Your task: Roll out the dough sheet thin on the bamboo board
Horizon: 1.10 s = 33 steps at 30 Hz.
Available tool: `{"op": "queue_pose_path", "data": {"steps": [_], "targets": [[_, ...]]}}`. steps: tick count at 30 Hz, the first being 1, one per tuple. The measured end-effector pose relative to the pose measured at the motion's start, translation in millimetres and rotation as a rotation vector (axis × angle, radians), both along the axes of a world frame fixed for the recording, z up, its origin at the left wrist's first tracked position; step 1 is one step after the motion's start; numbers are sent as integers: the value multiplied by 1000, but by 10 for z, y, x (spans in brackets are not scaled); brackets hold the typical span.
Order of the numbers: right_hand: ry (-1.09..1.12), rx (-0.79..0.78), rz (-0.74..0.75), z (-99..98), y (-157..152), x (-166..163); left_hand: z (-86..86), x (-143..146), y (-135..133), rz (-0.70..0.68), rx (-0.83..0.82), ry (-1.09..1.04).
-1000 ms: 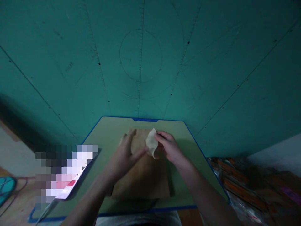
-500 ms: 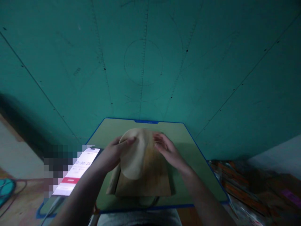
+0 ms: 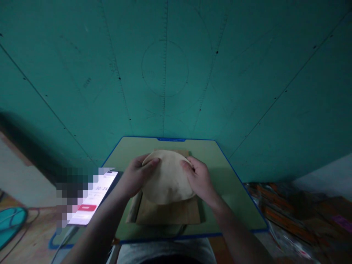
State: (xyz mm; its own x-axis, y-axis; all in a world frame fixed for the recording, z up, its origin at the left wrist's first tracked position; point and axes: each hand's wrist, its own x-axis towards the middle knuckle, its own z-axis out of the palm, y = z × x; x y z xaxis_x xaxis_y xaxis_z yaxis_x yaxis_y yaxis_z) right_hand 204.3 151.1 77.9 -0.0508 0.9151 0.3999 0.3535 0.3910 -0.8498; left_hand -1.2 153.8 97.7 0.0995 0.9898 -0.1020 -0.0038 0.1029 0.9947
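A flat, pale, round sheet of dough (image 3: pixel 167 181) is held up over a wooden board (image 3: pixel 170 215). My left hand (image 3: pixel 140 174) pinches its left upper edge, thumb on top and fingers underneath. On the opposite side, my right hand (image 3: pixel 200 178) grips the right edge in the same way. Between the two hands the sheet hangs spread out, its lower part hiding much of the board. Along the board's left side lies a wooden rolling pin (image 3: pixel 134 209), partly covered by my left hand and the sheet.
The board rests on a green table (image 3: pixel 225 198) with a blue rim. Left of my left forearm a phone (image 3: pixel 95 198) shows a timer, with a cable below it. A green marked wall (image 3: pixel 176 73) rises behind the table. Plastic-wrapped packages (image 3: pixel 286 220) lie at the right.
My right hand has closed on the sheet's right edge, where before it was apart from it. The sheet, earlier hanging from my left hand, is now spread wide between both hands.
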Motion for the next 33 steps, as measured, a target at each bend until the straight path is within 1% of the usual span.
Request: {"op": "queue_pose_path", "data": {"steps": [2,4,6,7,10,12,15,18,21,24,28,30,33], "targets": [[-57,-1,-11,7,65,56,-26,28,103,-15,85,104],[-146,-24,-36,-50,166,142,-116,30,258,-12,214,303],[-303,-73,-98,-182,276,264,-263,4,405,20,321,507],[-390,-95,-130,-267,323,332,-345,-13,455,35,346,577],[-558,-87,-177,-519,405,505,-570,-27,473,12,392,722],[-587,-25,-138,-633,418,536,-683,26,418,-46,451,819],[-646,34,-15,-715,400,424,-828,167,353,-163,570,961],[-738,45,106,-775,351,243,-977,261,333,-274,661,1078],[-798,32,168,-841,289,133,-1081,252,298,-333,727,1220],[-824,0,172,-872,252,114,-1082,207,250,-361,751,1331],[-826,-18,198,-872,281,182,-971,161,258,-390,692,1326],[-806,-38,158,-879,317,248,-896,143,303,-333,626,1371],[-791,-105,17,-883,355,339,-771,149,396,-242,548,1428]]}}
